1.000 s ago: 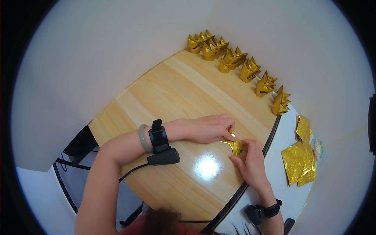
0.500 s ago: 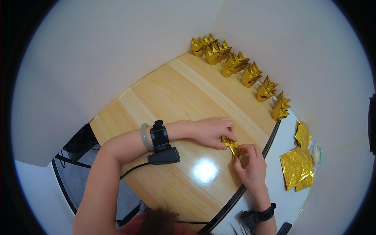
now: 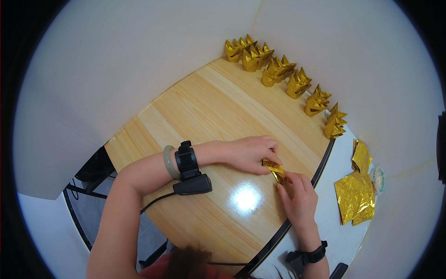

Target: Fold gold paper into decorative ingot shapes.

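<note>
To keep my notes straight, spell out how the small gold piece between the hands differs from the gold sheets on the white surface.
Size: the gold piece looks small and narrow; the gold sheets are much broader.
Handling: the gold piece has fingers of the left hand and right hand on it; neither hand touches the gold sheets.
Shared: both are shiny, gold-coloured and creased.

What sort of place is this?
Probably a craft workspace: pointed gold shapes stand along the wall, flat gold sheets lie nearby, and a small gold piece is held in the left hand and right hand.
</note>
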Motion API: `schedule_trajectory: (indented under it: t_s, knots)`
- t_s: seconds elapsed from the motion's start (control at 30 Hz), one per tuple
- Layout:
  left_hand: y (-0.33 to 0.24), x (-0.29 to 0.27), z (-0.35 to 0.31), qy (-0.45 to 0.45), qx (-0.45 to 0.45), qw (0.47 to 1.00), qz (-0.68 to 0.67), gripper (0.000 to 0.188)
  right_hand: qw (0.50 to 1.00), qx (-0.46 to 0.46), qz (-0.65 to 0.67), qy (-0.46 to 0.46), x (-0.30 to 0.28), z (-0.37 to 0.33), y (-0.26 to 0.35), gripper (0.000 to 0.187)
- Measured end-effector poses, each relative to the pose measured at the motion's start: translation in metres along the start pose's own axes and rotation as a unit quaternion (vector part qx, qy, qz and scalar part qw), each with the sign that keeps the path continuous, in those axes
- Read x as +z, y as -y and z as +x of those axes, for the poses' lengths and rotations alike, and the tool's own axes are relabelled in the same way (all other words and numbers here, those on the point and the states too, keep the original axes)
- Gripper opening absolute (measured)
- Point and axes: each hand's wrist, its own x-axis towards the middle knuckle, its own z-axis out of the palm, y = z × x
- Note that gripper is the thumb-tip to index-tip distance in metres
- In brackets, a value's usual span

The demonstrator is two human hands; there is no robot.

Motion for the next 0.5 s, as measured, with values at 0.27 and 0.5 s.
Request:
schedule_trajectory:
  t_s: [0.27, 0.5]
  knots:
    - [-0.003, -0.004, -0.001, -0.006, -0.034, 0.999, -0.029, 0.038, 0.991, -0.104, -0.086, -0.019, 0.001, -0.003, 0.004, 0.027]
    - [-0.004, -0.004, 0.001, -0.018, -0.051, 0.998, -0.022, 0.029, 0.970, -0.149, -0.186, -0.038, 0.006, -0.007, 0.013, 0.027]
